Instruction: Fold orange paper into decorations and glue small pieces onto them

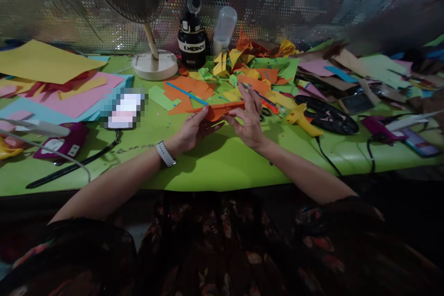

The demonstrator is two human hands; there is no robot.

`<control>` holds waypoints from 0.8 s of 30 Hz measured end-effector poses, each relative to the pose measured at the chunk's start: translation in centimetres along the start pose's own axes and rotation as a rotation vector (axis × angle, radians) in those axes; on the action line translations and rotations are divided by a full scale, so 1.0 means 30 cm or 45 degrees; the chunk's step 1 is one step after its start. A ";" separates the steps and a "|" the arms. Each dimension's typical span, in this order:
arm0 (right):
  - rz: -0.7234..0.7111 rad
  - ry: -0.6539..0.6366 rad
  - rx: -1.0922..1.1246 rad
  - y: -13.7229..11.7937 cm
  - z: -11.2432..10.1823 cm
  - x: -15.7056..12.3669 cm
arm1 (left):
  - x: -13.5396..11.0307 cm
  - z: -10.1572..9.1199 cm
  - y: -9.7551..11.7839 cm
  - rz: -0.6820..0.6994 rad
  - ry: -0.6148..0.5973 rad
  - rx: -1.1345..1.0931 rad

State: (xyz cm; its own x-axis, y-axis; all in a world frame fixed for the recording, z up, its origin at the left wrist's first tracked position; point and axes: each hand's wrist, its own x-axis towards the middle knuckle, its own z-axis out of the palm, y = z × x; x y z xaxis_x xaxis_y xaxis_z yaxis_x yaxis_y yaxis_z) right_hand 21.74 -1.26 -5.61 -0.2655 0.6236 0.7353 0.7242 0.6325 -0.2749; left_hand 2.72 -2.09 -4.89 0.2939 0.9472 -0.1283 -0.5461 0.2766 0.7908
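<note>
Both hands hold a folded piece of orange paper [219, 111] just above the green table [215, 162]. My left hand [192, 130], with a white band on its wrist, pinches the paper's left end. My right hand [249, 118] grips its right end, with some fingers stretched out above it. Behind the hands lies a heap of orange, yellow and green paper scraps [243, 74], with a blue strip [185, 93] on the orange sheets.
A yellow glue gun [302, 118] with a black cable lies right of my hands, beside scissors [267, 108] and a black reel [328, 113]. A fan base [154, 64], a black jar [192, 44] and a clear bottle [225, 27] stand behind. Coloured paper sheets [52, 83] pile at left; phones [355, 101] at right.
</note>
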 end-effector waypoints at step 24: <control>0.037 0.120 -0.114 -0.016 -0.003 0.001 | -0.023 0.015 -0.012 0.052 -0.204 0.179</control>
State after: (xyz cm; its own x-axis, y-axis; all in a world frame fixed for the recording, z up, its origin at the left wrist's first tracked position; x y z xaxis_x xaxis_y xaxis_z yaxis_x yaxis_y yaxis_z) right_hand 21.45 -1.58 -5.39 -0.1855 0.5926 0.7838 0.7856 0.5686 -0.2440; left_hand 3.06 -2.93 -4.84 0.4005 0.9163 -0.0066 -0.4488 0.2024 0.8704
